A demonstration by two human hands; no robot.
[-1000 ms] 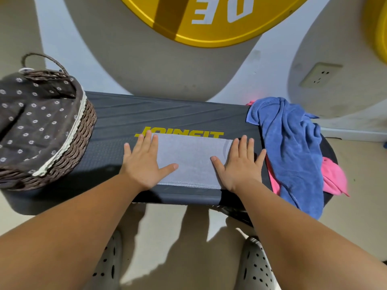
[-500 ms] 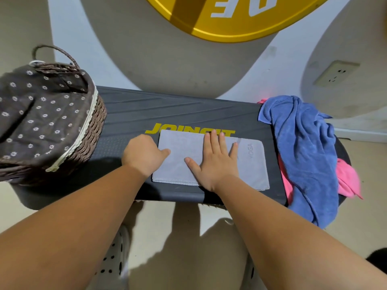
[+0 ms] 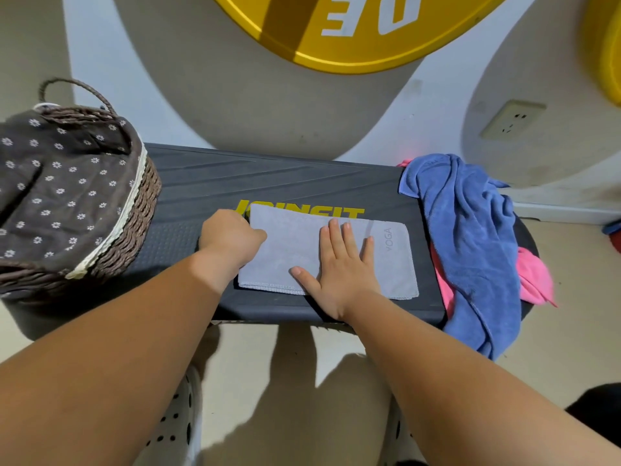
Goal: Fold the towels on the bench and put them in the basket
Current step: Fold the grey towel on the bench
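Floor (image 3: 336, 344) of pale beige lies nearest, with a white perforated shoe (image 3: 174, 422) showing between two bare forearms that reach forward. Beyond it runs a dark grey tabletop (image 3: 268, 183), ribbed in slanting lines and printed with yellow lettering. On its near middle lies the grey towel (image 3: 289, 247), a folded flat rectangle with its long axis left to right along the tabletop and its near hem close to the front edge; small lettering runs up its right end. The left hand (image 3: 232, 237) is curled over the towel's left edge, thumb on top, gripping it. The right hand (image 3: 339, 264) lies flat with straight, spread fingers, pressing the towel's middle. At the left end stands the basket (image 3: 141, 210), brown wicker with a dark flowered lining and a loop handle. At the right end a crumpled blue towel (image 3: 470, 230) drapes over the front edge, lying on a pink towel (image 3: 534, 277). Behind rises a pale wall with a socket (image 3: 512, 121) and a big yellow disc (image 3: 336, 28).
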